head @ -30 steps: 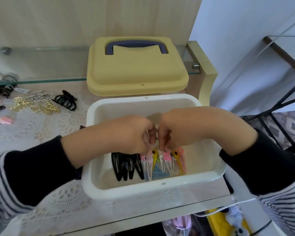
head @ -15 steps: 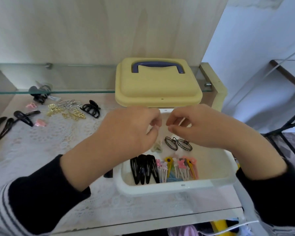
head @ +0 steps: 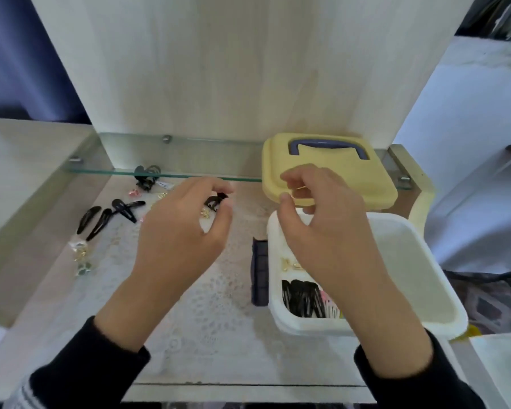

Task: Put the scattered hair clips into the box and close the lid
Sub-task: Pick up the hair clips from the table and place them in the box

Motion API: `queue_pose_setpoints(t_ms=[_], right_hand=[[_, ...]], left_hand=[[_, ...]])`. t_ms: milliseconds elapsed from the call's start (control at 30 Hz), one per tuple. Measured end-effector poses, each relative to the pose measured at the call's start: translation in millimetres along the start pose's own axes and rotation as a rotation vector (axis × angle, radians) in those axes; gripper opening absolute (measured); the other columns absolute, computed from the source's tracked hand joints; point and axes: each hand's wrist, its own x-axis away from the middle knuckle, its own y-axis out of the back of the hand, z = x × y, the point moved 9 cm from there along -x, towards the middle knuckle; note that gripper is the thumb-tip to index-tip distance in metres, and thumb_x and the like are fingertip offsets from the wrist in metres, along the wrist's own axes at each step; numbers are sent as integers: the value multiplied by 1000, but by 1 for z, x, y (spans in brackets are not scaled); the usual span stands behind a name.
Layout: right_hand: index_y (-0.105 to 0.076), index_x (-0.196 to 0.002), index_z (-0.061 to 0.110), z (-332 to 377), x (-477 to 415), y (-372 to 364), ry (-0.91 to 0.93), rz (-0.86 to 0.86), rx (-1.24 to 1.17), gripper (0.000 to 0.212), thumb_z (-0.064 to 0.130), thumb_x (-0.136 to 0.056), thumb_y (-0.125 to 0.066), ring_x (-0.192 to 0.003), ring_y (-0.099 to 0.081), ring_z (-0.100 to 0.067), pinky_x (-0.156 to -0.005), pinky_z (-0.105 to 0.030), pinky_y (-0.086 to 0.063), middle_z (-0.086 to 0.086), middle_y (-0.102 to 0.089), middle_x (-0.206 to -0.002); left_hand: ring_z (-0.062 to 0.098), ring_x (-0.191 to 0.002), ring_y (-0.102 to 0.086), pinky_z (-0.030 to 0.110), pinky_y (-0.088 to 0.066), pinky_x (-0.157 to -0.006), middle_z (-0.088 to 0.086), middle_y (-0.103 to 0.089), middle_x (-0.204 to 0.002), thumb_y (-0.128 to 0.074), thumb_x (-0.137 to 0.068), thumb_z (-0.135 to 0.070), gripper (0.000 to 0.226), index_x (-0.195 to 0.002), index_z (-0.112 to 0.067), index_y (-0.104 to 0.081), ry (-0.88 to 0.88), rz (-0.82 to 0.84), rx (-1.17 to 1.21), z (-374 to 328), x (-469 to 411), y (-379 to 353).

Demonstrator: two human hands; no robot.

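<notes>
Pale lace-patterned worktop (head: 219, 349) in wood-panelled alcove, glass shelf (head: 189, 173) at back. Open white box (head: 322, 329) at right, black clips (head: 300, 296) inside; yellow lid (head: 351, 181) behind it. Scattered hair clips (head: 101, 219) at left. Left grip (head: 183, 231) and right grip (head: 322, 225) loosely curled, empty.

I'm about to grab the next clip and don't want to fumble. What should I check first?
1. Left hand free: ok, loosely curled, holding nothing.
2. Right hand free: ok, holding nothing, above the box's left rim.
3. Box open: ok, the yellow lid is off, behind it.
4. Room in box: ok, its right part is bare.
5. Table cleared of clips: not ok, black snap clips and a black claw clip lie there.
6. Claw clip reachable: ok, just beyond the left fingertips.
</notes>
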Motion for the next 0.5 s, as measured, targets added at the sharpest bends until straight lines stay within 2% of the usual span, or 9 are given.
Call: queue_pose_setpoints(t_ms=[100,167,300,400,433,500], right_hand=[[-61,-108,12,29,4,-24,65,-43,-41,21,9,-87,-57,-83,-50,-7,-73,-20,-43,-1,-57,-99],[-60,-108,10,44,9,-44,98,-57,-45,23,7,-86,-57,-86,-51,-9,-74,-18,-42,-3,-57,-102],[-60,-109,10,58,21,-88,120,-58,-34,25,11,-84,-55,-88,-55,-18,-73,-29,-48,-4,-56,-102],[-60,-111,10,53,26,-124,140,-37,79,28,13,-84,-56,-90,-57,-21,-73,-29,-50,-5,-58,-106],[-61,-112,10,47,27,-137,140,-29,136,30,12,-83,-58,-95,-57,-22,-76,-29,-50,-6,-59,-109],[-60,-117,9,33,29,-160,128,0,235,35,13,-82,-59,-107,-56,-27,-83,-34,-51,-10,-59,-116]], left_hand=[[-1,-97,-55,13,-42,-77,-17,-63,-106,-55,-93,-26,17,-108,-27,-63,80,-38,-4,32,7,11],[-2,-95,-53,10,-38,-74,-16,-62,-108,-55,-92,-25,19,-109,-26,-62,111,-77,-20,50,14,19],[7,-87,-52,20,-38,-73,-6,-62,-110,-50,-87,-29,29,-112,-18,-60,164,-111,-98,86,29,26],[12,-103,-55,18,-37,-77,-1,-62,-115,-57,-88,-22,26,-112,-13,-60,199,-84,-168,114,40,17],[15,-112,-54,21,-41,-82,1,-60,-121,-59,-88,-21,27,-114,-13,-59,228,-49,-187,126,44,10],[24,-127,-48,38,-45,-97,7,-54,-132,-55,-88,-29,34,-118,-12,-57,278,39,-207,145,50,-7]])
